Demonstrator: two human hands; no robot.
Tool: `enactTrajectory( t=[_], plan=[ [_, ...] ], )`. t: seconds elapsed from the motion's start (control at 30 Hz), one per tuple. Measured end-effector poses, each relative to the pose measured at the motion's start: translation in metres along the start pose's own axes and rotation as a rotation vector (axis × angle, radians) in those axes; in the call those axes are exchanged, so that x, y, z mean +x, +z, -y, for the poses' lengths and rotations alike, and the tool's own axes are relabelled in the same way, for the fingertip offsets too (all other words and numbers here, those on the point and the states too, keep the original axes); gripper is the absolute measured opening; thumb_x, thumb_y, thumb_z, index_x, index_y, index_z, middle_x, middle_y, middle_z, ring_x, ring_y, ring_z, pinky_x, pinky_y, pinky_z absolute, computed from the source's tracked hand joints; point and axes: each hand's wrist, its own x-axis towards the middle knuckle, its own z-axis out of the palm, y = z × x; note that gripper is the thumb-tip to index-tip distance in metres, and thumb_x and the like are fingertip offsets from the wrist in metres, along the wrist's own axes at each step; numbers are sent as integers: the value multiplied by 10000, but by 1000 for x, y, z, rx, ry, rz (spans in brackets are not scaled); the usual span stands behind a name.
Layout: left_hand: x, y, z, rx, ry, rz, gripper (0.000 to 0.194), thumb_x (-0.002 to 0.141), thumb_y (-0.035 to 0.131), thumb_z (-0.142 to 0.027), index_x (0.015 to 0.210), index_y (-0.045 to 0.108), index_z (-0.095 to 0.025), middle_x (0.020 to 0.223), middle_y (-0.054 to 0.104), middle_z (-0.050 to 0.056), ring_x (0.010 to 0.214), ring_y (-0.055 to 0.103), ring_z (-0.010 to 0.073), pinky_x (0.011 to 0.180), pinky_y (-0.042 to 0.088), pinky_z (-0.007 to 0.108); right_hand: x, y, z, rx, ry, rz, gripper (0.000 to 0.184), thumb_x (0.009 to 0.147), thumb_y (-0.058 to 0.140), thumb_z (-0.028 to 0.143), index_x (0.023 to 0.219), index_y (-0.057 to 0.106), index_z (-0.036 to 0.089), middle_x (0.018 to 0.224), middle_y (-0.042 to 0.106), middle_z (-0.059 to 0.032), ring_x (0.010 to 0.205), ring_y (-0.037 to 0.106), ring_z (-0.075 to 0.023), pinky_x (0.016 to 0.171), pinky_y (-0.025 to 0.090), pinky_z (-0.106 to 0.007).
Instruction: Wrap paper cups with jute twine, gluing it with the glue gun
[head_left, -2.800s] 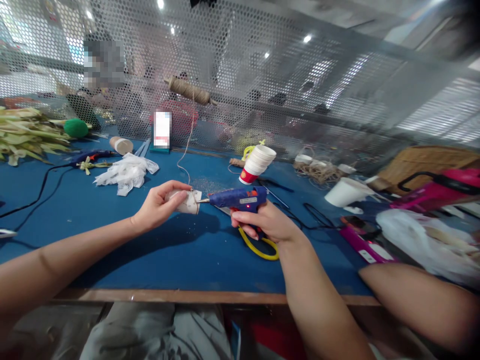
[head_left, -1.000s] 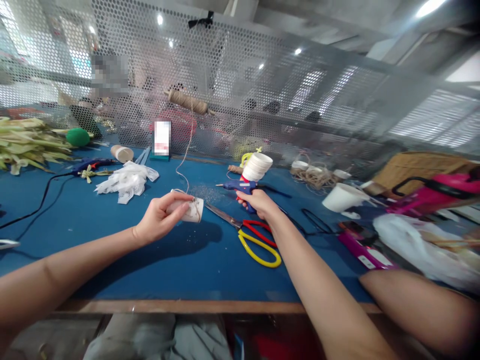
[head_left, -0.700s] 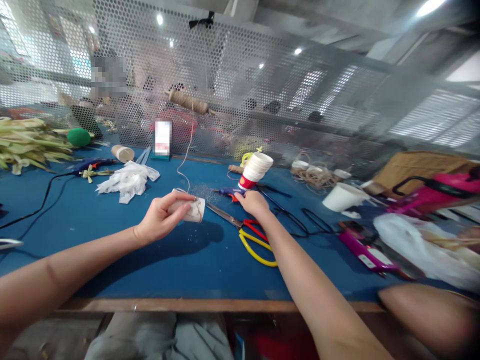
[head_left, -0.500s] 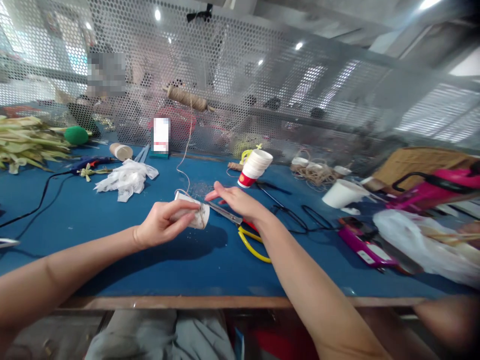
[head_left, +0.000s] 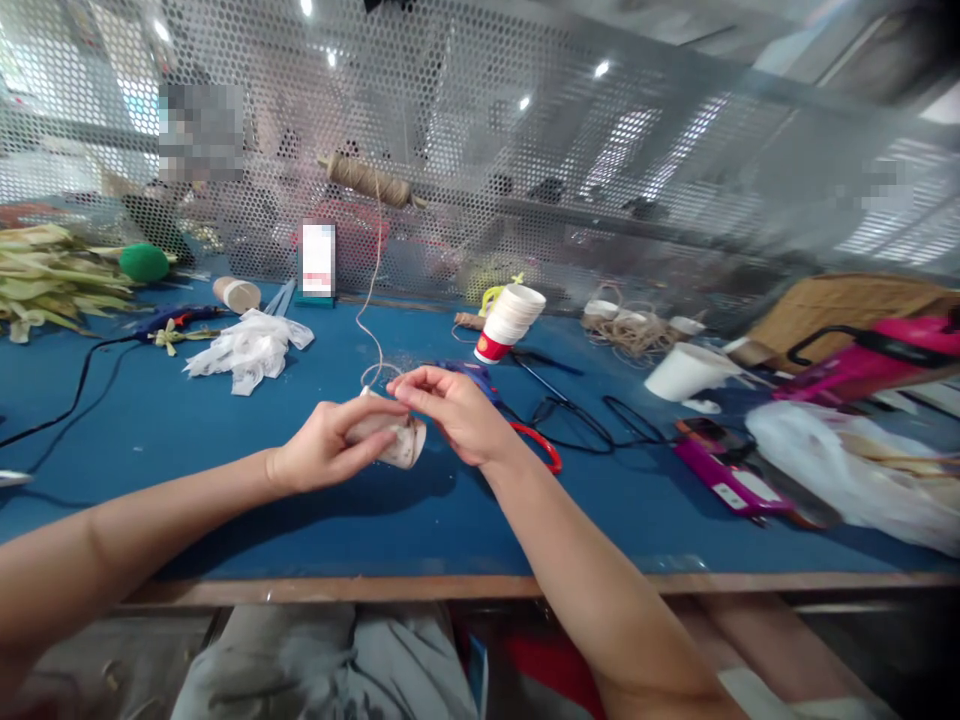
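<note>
My left hand (head_left: 322, 445) is closed around a small white paper cup (head_left: 409, 445) held on its side above the blue table, its open rim facing right. Thin twine (head_left: 369, 300) runs down from a spool (head_left: 367, 180) and loops near the top of the cup. At that loop my right hand (head_left: 450, 405) pinches with thumb and forefinger, touching the left fingertips; the twine appears to be in the pinch. Behind the right wrist shows a red handle loop (head_left: 544, 445), the rest of that tool hidden. A blue object (head_left: 474, 376) lies just beyond the right hand.
Stacked paper cups (head_left: 510, 322) stand behind my right hand. On the left lie crumpled white material (head_left: 251, 350), a blue glue gun (head_left: 176, 322) and pale husks (head_left: 56, 280). A purple power strip (head_left: 724, 475), black cable (head_left: 615, 430) and plastic bag (head_left: 817, 460) are at right. Perforated metal (head_left: 465, 150) rises behind.
My right hand has come left to the cup and closed from spread fingers into a pinch. The scissors' blades and yellow handle no longer show. The cup has shifted slightly.
</note>
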Motion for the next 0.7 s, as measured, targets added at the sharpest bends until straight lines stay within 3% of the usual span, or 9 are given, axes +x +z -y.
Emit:
enactTrajectory(
  t=[0.13,0.23,0.7],
  plan=[
    [3,1,-2,-154,-255,-127,271,791,514,-328,970,594,-140,874,670,62,687,609,129,584,476,199,-1,-4,3,46,-110,-156,171,630,685,296,688,575,178,683,585,22,655,512,-84,670,403,-238],
    [5,2,-2,-233,-332,-136,273,784,522,-356,927,609,-141,848,669,57,672,604,134,575,479,211,-2,-5,5,38,-153,-208,173,635,678,308,686,570,182,679,580,20,638,499,-84,652,395,-238],
    [3,2,-2,-275,-326,-125,241,780,538,-327,905,622,-139,859,672,54,659,600,113,570,478,193,1,-6,1,-33,-151,-257,187,626,679,320,683,571,180,669,568,19,634,495,-89,644,396,-249]
  ],
)
